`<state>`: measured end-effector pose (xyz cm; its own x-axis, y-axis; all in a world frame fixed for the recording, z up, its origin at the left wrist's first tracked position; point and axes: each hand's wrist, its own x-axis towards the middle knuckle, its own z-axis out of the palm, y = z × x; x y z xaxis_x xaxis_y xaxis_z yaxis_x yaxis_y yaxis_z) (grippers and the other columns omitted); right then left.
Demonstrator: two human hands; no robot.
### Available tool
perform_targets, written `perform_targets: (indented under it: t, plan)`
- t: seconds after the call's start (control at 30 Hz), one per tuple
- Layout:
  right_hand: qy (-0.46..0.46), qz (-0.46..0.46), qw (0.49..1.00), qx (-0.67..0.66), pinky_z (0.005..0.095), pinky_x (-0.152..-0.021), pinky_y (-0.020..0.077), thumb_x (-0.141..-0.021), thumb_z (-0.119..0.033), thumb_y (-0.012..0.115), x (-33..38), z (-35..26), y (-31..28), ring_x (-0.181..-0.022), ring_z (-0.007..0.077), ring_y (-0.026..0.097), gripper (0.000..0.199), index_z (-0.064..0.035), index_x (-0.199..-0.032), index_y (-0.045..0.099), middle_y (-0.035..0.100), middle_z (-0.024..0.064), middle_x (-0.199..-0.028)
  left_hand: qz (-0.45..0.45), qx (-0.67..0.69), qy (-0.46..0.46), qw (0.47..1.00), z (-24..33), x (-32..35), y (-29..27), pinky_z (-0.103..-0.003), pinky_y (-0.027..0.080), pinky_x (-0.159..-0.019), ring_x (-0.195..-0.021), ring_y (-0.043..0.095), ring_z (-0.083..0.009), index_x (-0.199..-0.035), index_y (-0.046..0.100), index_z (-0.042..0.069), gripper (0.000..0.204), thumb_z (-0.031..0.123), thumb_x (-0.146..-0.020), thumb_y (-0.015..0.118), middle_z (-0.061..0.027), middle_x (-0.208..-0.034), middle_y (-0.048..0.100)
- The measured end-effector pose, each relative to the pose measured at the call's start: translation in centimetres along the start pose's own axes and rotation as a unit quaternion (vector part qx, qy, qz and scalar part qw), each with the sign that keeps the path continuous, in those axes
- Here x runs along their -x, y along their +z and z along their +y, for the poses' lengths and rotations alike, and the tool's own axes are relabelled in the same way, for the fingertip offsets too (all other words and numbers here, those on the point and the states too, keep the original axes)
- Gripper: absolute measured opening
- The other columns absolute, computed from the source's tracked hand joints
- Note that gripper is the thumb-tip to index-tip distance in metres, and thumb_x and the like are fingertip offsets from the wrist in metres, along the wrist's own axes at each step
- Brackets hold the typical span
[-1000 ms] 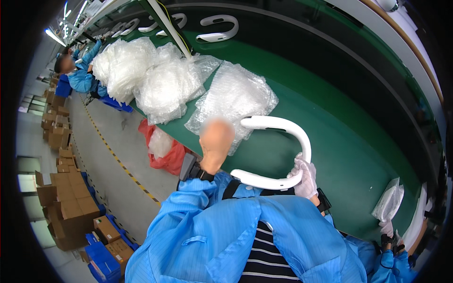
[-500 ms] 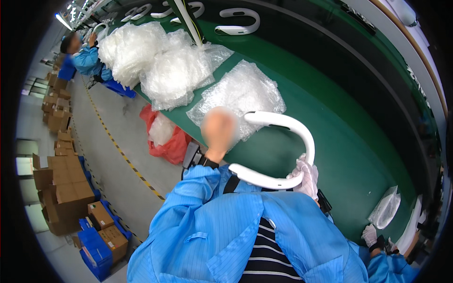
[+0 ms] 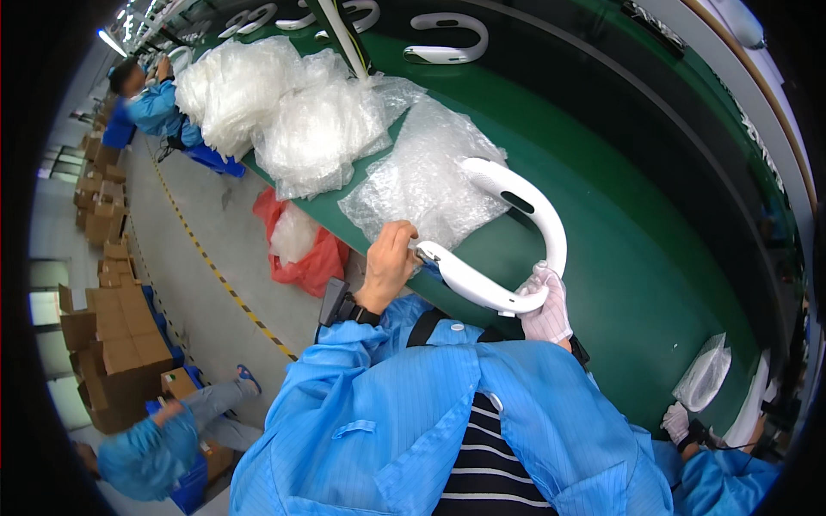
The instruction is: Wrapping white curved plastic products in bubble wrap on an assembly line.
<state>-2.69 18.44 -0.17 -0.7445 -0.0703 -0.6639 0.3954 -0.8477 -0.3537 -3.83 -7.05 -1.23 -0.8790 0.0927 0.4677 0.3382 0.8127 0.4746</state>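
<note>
A white U-shaped neck fan is held in front of my chest, its two arms pointing left. My right hand, in a pale striped glove, is closed round its curved back. My bare left hand has its fingers curled at the tip of the nearer arm, seemingly gripping it; the fingertips are partly hidden. Just beyond, the farther arm overlaps a stack of clear bubble-wrap bags lying on the green table.
Bubble-wrap heaps fill the table's left side, near a white post. Another neck fan lies farther back. A red bag sits below the edge. Co-workers are at far left, lower left and lower right.
My left hand has come down to the tip of the neck fan's nearer arm. The fan has tilted and risen slightly in my right hand. A person has entered at lower left.
</note>
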Motion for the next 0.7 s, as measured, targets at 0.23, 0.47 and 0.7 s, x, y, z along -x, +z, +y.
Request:
perform_targets:
  t: [0.23,0.47,0.7]
  plan:
    - [-0.069,-0.038,0.967,0.242,0.0231,-0.047,0.0416,-0.082,-0.011,0.055,0.6,-0.3,1.9,-0.046,0.0079,0.042,0.017,-0.0087,-0.096,0.046,0.042,-0.0022,-0.065,0.084,0.014,-0.070,0.994,-0.1,-2.0,2.4,-0.035,0.043,-0.059,-0.072,0.054,-0.0257,-0.076,0.050,0.006,0.018,0.001,-0.068,0.065,-0.0071,-0.072,0.051]
    - [-0.030,-0.016,0.991,0.127,0.0232,-0.049,0.0400,-0.083,-0.007,0.054,-1.1,0.6,3.7,-0.050,0.0072,0.043,0.010,-0.0101,-0.089,0.048,0.042,-0.0028,-0.063,0.181,0.015,-0.141,0.973,-1.9,-1.6,1.2,-0.036,0.043,-0.054,-0.061,0.054,-0.0261,-0.082,0.053,0.005,0.018,0.000,-0.067,0.062,-0.0091,-0.070,0.051]
    - [-0.153,-0.048,0.916,0.369,0.0231,-0.053,0.0409,-0.082,-0.008,0.053,-3.5,-2.8,0.9,-0.063,0.0090,0.047,0.030,0.0008,-0.110,0.050,0.047,0.0008,-0.074,0.137,0.002,-0.093,0.986,-1.0,-2.5,4.6,-0.036,0.048,-0.058,-0.068,0.060,-0.0290,-0.090,0.058,0.005,0.017,0.010,-0.074,0.060,-0.0139,-0.078,0.060]
